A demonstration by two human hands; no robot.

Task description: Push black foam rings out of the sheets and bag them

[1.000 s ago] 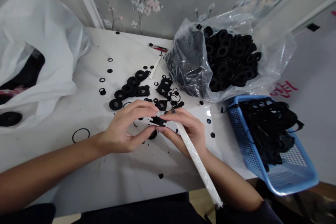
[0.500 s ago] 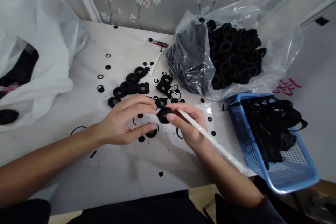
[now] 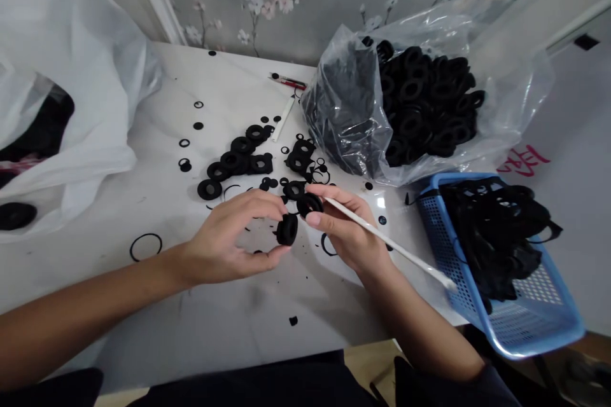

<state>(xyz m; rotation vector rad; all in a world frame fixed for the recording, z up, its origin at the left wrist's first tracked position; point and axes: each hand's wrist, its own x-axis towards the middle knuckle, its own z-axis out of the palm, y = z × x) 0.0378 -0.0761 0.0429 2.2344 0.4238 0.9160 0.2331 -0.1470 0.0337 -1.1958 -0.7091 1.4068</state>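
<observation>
White tabletop (image 3: 143,292) strewn with black rubber washers (image 3: 229,162): the left hand (image 3: 233,235), fingers curled, pinches a thick black rubber ring (image 3: 287,229) near its thumb, while the right hand (image 3: 346,229) closes around a slim white rod (image 3: 391,243), touching a second black ring (image 3: 309,205).

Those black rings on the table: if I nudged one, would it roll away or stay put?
Lying flat, like the ring on the white table, it would probably stay put. On edge, like the ring pinched by the left hand, it would likely roll. The matte surface suggests rubber: probably light, flexible and grippy.
</observation>
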